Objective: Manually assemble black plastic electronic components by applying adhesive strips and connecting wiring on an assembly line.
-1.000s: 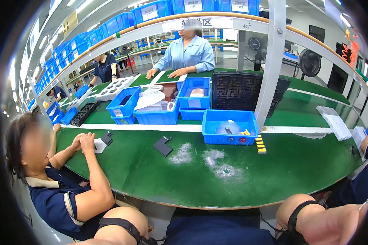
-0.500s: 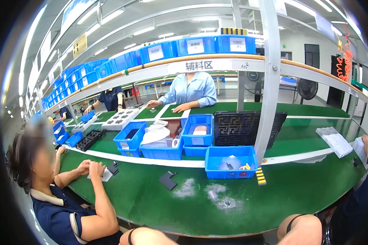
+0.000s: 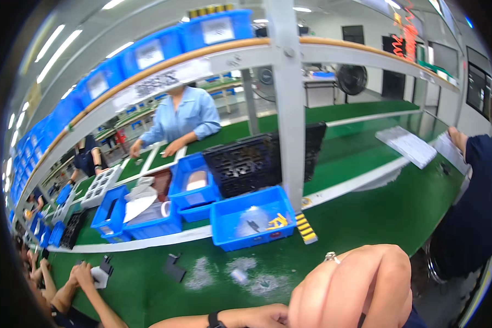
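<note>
My right hand (image 3: 355, 290), wearing a ring, is large at the lower right with its fingers curled closed. My left hand (image 3: 265, 315) comes in low from the left, a black band (image 3: 215, 320) on its wrist. Its curled fingers meet the right hand, which partly covers them. Whatever the two hands hold is hidden. Beyond them on the green tabletop (image 3: 333, 240) lie a small pale piece (image 3: 239, 276) among whitish crumbs (image 3: 268, 284) and a dark grey angular piece (image 3: 174, 269). A blue bin (image 3: 224, 238) with yellow bits (image 3: 277, 221) and a clear bag stands farther back.
A shelf post (image 3: 287, 120) rises behind the bin, beside black trays (image 3: 246, 164) and a striped yellow-black block (image 3: 306, 229). More blue bins (image 3: 153, 227) stand left. Co-workers sit left and right; one in light blue (image 3: 186, 117) works across the table. White trays (image 3: 407, 146) lie far right.
My view has swung right and tilted, so the bench has shifted left. My hands have risen into view and come together; before, only my forearms showed at the lower edge.
</note>
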{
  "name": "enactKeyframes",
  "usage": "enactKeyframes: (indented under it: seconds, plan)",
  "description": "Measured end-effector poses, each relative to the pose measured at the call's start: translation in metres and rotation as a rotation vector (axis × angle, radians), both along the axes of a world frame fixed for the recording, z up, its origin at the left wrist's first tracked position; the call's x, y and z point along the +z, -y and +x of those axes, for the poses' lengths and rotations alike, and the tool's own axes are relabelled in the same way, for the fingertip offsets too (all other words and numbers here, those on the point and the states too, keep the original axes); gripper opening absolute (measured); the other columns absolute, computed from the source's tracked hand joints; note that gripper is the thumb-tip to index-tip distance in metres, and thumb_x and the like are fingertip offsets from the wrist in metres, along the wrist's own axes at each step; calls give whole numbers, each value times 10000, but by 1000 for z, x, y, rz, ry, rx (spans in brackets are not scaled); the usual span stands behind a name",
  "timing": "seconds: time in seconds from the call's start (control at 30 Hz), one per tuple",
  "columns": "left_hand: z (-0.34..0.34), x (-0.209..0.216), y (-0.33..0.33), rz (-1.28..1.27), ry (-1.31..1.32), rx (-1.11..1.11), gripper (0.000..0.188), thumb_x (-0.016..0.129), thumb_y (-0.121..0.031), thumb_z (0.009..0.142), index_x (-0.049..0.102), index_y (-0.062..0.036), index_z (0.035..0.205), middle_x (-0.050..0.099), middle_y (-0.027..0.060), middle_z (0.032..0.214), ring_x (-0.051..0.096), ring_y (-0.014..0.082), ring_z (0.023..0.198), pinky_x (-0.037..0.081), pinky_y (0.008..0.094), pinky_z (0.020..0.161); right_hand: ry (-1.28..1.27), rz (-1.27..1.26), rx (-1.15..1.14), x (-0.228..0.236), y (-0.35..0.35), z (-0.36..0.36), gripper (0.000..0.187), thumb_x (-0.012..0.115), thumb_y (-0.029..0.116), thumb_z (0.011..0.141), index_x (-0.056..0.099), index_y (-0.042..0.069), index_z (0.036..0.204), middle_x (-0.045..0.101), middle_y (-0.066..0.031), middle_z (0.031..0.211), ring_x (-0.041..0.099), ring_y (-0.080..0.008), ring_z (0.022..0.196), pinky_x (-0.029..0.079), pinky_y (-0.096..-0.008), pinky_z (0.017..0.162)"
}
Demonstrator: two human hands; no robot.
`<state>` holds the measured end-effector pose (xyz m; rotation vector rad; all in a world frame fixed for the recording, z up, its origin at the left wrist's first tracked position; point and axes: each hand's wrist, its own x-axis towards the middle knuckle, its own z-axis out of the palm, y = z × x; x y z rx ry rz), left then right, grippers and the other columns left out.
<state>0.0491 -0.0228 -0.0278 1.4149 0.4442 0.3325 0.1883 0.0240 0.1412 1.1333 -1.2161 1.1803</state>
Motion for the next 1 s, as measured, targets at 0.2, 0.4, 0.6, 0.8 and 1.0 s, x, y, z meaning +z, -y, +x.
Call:
enactKeyframes:
  seconds: [0.2, 0.4, 0.6, 0.8, 1.0]
  plan:
    - [-21, -13, -2, -99, -39, 62, 199, 654, -143, 831, 637, -12, 979, 636, 48, 851, 588, 136, 800, 466, 274, 725, 97, 78, 324, 4, -10, 1, 159, 626, 25, 831, 619, -129, 872, 558, -290, 902, 566, -236, 589, 490, -315, 552]
    - [-15, -12, -4, -99, -37, 9, 187, 647, -136, 824, 633, -15, 966, 629, 47, 832, 586, 143, 777, 461, 282, 700, -216, -142, 293, -21, 5, -18, 81, 673, -1, 792, 634, -63, 759, 577, -177, 746, 528, -182, 561, 449, -304, 504]
    - [-15, -11, 1, -100, -24, 15, 175, 640, -130, 818, 630, -18, 952, 622, 46, 813, 583, 150, 754, 456, 289, 676, -332, -619, 243, -10, 61, -33, 122, 665, -18, 787, 610, -39, 680, 571, -165, 710, 516, -167, 544, 445, -278, 480]
    - [-10, -9, -1, -93, 40, -14, 163, 632, -123, 811, 627, -21, 938, 615, 45, 795, 581, 157, 732, 451, 297, 651, -50, -665, 183, -15, 55, -20, 46, 643, -51, 778, 635, -78, 742, 575, -189, 713, 522, -187, 531, 458, -277, 492]
    - [-5, -5, -3, -57, 96, -31, 151, 625, -117, 805, 623, -24, 924, 609, 44, 776, 579, 164, 709, 446, 304, 626, -253, -210, 176, -11, 16, -29, 48, 641, -74, 752, 638, -84, 705, 608, -208, 730, 561, -203, 563, 455, -255, 499]
